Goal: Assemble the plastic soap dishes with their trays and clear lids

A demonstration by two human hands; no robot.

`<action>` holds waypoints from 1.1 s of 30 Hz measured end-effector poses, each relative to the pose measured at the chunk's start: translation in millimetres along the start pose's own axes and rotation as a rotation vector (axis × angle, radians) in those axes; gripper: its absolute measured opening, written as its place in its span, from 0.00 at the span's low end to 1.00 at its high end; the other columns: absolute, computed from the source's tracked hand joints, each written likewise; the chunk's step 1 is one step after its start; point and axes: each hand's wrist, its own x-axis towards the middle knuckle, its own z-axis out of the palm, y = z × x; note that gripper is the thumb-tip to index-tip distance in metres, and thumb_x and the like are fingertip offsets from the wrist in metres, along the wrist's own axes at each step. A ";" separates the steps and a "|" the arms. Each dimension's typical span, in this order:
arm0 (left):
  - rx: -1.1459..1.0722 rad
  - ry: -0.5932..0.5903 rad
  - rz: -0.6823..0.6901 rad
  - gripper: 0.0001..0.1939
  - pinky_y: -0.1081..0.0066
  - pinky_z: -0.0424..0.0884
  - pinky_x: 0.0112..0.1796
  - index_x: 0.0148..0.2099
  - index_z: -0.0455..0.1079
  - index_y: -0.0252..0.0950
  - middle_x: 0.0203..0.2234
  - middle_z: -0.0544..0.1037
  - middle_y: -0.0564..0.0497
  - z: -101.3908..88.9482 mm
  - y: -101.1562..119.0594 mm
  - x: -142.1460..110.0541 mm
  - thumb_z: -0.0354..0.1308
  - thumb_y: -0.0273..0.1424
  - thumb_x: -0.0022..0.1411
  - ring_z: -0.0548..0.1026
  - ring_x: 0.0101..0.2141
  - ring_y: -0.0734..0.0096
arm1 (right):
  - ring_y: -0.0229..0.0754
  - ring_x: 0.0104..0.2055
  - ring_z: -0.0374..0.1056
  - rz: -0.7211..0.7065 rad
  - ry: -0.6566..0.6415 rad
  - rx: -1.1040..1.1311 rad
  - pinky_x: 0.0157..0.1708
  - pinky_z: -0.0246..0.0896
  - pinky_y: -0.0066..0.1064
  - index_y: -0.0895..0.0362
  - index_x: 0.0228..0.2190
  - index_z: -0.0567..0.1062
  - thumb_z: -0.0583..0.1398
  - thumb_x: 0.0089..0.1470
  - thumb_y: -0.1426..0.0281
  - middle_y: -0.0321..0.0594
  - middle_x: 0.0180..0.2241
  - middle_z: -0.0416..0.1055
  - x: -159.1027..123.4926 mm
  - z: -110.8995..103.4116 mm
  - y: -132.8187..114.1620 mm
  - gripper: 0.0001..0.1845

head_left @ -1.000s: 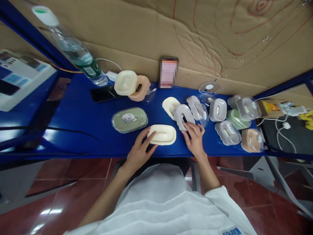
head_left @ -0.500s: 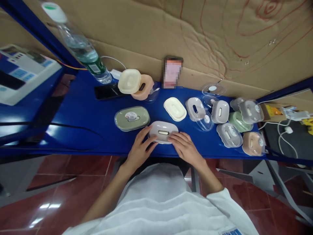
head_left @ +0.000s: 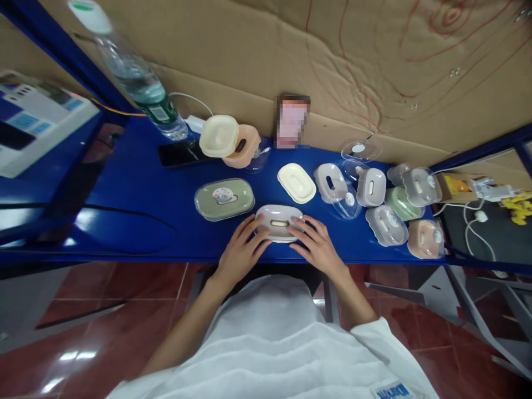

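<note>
A light grey oval plastic box [head_left: 274,213] with a slot in its top lies on the blue table, close to the front edge. In the slot a pale strip [head_left: 280,223] shows. My left hand [head_left: 243,246] grips the box's left end, thumb along its near side. On the right end rest the fingers of my right hand [head_left: 319,245], a little apart and curved over the rim. Left of the box lies a green oval box [head_left: 208,202] under a clear lid with a round sticker. Behind it is a cream shallow tray [head_left: 296,183].
Several grey, green and peach boxes with clear lids stand at the right, among them a peach box [head_left: 424,239]. A cream box [head_left: 219,136] leans on another peach box [head_left: 245,158] at the back. A water bottle [head_left: 141,83], black phone [head_left: 178,154] and blurred upright screen [head_left: 291,122] stand behind.
My right hand's fingers have spread and shifted on the box's right end. The grey box has moved very slightly to the right. My left hand keeps its grip.
</note>
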 end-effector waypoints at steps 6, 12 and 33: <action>0.074 0.008 0.043 0.11 0.49 0.74 0.63 0.56 0.76 0.41 0.64 0.76 0.42 0.2 0.1 -1.8 0.62 0.30 0.73 0.71 0.67 0.49 | 0.53 0.73 0.59 0.009 0.021 -0.036 0.69 0.60 0.51 0.50 0.63 0.75 0.60 0.72 0.67 0.43 0.66 0.72 -4.3 15.5 -14.4 0.21; 0.076 -0.048 0.019 0.12 0.49 0.74 0.61 0.57 0.77 0.43 0.64 0.76 0.44 -1.6 1.5 -1.2 0.61 0.33 0.74 0.71 0.67 0.48 | 0.54 0.74 0.58 0.133 0.096 -0.078 0.70 0.58 0.52 0.48 0.71 0.65 0.59 0.72 0.63 0.49 0.72 0.62 -13.1 -2.4 19.2 0.29; -0.182 -0.020 -0.191 0.35 0.51 0.75 0.63 0.75 0.57 0.48 0.69 0.71 0.42 -0.7 -2.0 -2.0 0.63 0.40 0.72 0.73 0.66 0.53 | 0.55 0.73 0.62 0.097 0.130 0.118 0.73 0.57 0.59 0.42 0.70 0.67 0.61 0.71 0.68 0.44 0.69 0.67 2.0 8.1 -28.0 0.30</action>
